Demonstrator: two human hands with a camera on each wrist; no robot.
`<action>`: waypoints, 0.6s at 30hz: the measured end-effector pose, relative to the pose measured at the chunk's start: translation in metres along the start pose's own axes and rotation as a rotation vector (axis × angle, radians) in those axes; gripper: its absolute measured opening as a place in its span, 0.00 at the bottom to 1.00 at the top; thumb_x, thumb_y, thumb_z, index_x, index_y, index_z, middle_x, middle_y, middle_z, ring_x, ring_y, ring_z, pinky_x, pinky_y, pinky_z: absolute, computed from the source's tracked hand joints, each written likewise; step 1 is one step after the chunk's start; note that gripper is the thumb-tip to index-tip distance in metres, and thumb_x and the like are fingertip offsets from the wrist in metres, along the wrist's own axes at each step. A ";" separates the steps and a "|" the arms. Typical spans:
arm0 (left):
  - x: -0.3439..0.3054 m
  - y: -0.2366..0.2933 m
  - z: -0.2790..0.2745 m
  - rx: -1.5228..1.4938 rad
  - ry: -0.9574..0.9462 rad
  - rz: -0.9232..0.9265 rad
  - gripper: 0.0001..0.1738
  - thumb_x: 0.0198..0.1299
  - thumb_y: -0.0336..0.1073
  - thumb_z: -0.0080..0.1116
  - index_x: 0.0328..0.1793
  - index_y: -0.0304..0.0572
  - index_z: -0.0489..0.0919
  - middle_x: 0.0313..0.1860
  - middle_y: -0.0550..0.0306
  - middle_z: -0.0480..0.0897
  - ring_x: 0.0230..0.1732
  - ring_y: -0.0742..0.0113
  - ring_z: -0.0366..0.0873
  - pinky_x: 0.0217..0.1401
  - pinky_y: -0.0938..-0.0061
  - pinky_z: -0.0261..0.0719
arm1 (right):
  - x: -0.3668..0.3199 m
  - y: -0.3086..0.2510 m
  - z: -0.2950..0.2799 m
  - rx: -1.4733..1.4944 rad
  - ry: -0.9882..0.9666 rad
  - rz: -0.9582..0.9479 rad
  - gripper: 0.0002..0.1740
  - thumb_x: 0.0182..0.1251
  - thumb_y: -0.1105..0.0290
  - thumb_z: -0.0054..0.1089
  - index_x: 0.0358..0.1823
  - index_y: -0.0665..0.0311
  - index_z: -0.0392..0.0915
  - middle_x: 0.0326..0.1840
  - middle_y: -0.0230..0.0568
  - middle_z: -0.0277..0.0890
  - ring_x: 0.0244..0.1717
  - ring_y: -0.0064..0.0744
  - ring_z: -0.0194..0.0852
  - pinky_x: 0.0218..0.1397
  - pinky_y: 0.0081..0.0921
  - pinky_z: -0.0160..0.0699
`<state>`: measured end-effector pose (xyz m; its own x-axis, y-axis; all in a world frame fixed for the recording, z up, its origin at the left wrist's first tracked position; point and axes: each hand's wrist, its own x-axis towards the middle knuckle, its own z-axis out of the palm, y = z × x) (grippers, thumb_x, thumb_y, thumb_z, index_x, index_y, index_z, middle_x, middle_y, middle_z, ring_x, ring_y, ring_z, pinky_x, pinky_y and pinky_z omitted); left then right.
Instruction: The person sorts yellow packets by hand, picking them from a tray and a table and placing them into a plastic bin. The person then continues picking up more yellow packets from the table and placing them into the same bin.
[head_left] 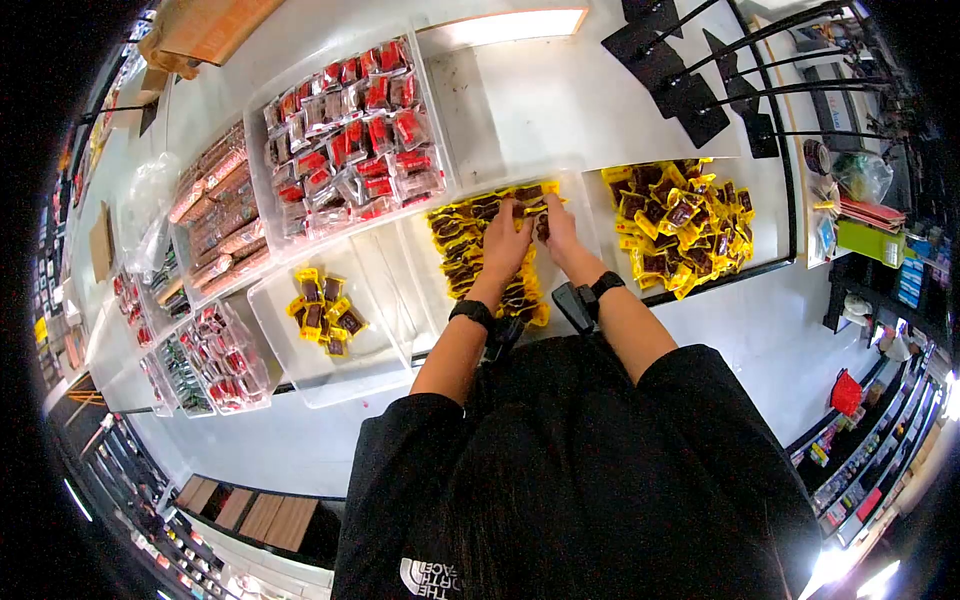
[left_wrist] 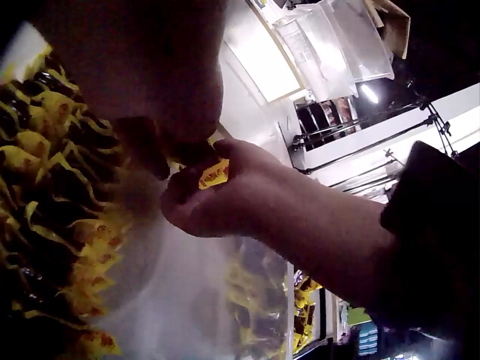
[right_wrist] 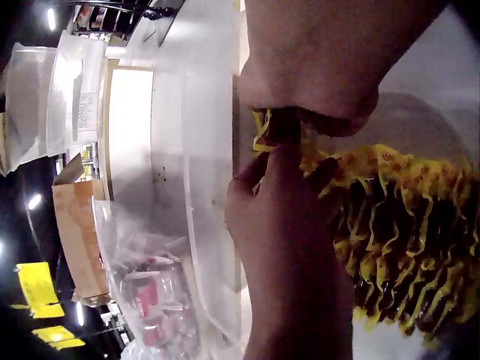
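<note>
Small yellow-and-dark wrapped snack packets (head_left: pixel 480 255) stand in tight rows inside a clear plastic bin (head_left: pixel 572 190). My left hand (head_left: pixel 507 247) is over the far end of these rows, its fingers pinching at a packet. Close beside it, my right hand (head_left: pixel 563 238) holds a packet with curled fingers. In the left wrist view, yellow wrapper (left_wrist: pixel 214 175) shows within the right hand (left_wrist: pixel 225 191). The right wrist view shows the two hands meeting at a wrapper (right_wrist: pixel 262 133), partly hidden by fingers.
A loose heap of yellow packets (head_left: pixel 680 220) lies to the right. At left, a clear bin (head_left: pixel 285 370) holds a few yellow packets (head_left: pixel 325 312). Behind it, a bin of red-and-clear packets (head_left: pixel 345 140) adjoins long wrapped packs (head_left: pixel 220 205). Black metal prongs (head_left: pixel 790 92) jut in at far right.
</note>
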<state>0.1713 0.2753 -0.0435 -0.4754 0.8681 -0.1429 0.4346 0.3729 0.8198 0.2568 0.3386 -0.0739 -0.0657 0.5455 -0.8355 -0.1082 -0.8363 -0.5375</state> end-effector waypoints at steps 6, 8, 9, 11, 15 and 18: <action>-0.008 -0.014 -0.001 -0.091 -0.212 -0.107 0.19 0.53 0.34 0.48 0.51 0.36 0.66 0.46 0.39 0.75 0.49 0.43 0.71 0.51 0.59 0.69 | 0.059 0.036 0.002 -0.023 0.141 -0.088 0.22 0.57 0.51 0.55 0.37 0.66 0.73 0.27 0.34 0.72 0.24 0.25 0.68 0.25 0.26 0.67; -0.009 -0.006 0.002 -0.135 -0.201 -0.145 0.20 0.54 0.34 0.47 0.53 0.36 0.65 0.49 0.38 0.73 0.51 0.43 0.70 0.53 0.60 0.67 | 0.038 0.019 0.007 -0.049 0.072 -0.026 0.13 0.58 0.56 0.56 0.33 0.59 0.73 0.23 0.33 0.71 0.18 0.25 0.64 0.20 0.22 0.61; -0.009 -0.006 0.005 -0.179 -0.195 -0.173 0.22 0.54 0.34 0.46 0.56 0.35 0.64 0.52 0.37 0.71 0.54 0.43 0.68 0.56 0.61 0.66 | 0.035 0.017 0.007 -0.050 0.072 -0.025 0.13 0.58 0.56 0.56 0.33 0.59 0.73 0.23 0.33 0.71 0.18 0.25 0.64 0.20 0.22 0.61; -0.001 -0.010 0.009 -0.182 -0.268 -0.194 0.25 0.55 0.34 0.45 0.60 0.38 0.62 0.57 0.37 0.68 0.58 0.44 0.66 0.60 0.63 0.62 | 0.029 0.012 0.005 0.023 -0.024 -0.005 0.13 0.57 0.57 0.57 0.33 0.59 0.72 0.27 0.32 0.72 0.23 0.24 0.66 0.24 0.22 0.63; 0.001 -0.015 0.020 -0.246 -0.269 -0.244 0.24 0.56 0.32 0.44 0.60 0.38 0.62 0.55 0.41 0.71 0.56 0.48 0.68 0.59 0.66 0.64 | -0.002 -0.004 -0.004 0.035 -0.105 0.021 0.12 0.58 0.59 0.56 0.35 0.60 0.72 0.31 0.32 0.71 0.30 0.24 0.67 0.30 0.22 0.66; 0.003 -0.017 0.023 -0.232 -0.267 -0.274 0.21 0.55 0.30 0.42 0.56 0.36 0.65 0.53 0.43 0.72 0.55 0.47 0.69 0.56 0.65 0.66 | -0.007 -0.002 -0.012 0.038 -0.109 0.049 0.11 0.59 0.62 0.53 0.38 0.61 0.71 0.34 0.32 0.71 0.34 0.24 0.67 0.34 0.23 0.66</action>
<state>0.1805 0.2790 -0.0706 -0.3212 0.8130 -0.4856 0.1223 0.5441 0.8301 0.2689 0.3356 -0.0684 -0.1795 0.5087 -0.8420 -0.1396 -0.8604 -0.4901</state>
